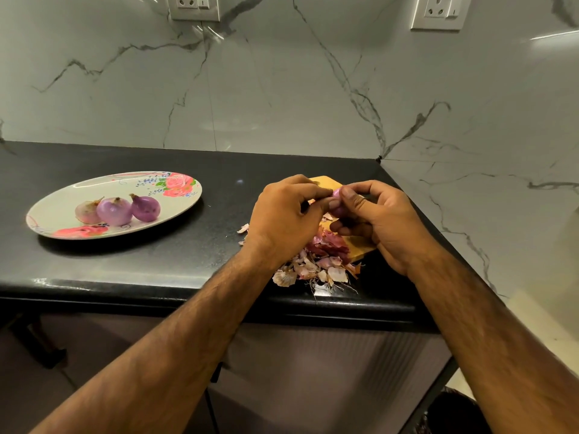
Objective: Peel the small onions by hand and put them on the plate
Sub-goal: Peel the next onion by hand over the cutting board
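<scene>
**Both hands grip one small onion above the peelings**

A white marble backsplash (282,89) with grey veins rises behind the grip and wraps round to its right. Two wall sockets (194,6) sit high on it, one above and to the left of the grip and the other to the upper right. The black stone countertop (109,270) runs beneath the grip and stretches far to its left.

Well to the left of the grip, an oval plate (53,216) with pink flower prints lies flat on the countertop. A wooden cutting board (327,183) lies directly under the grip. One corner shows behind the hands and one edge shows below the right palm.

The left hand (288,211) and right hand (382,220) meet over the board with fingers curled, and both pinch the same small onion (336,203). The right thumb lies across the onion's near side and the left fingertips close on it from the other side. Only a sliver of pale purple flesh shows between them.

Below the grip and toward the person, a pile of onion skins (313,264) spills off the board to the countertop's front edge.

Three peeled onions (114,211) sit on the plate in a touching row, well apart from the grip. Each shows purple flesh and a stub at the top.
</scene>
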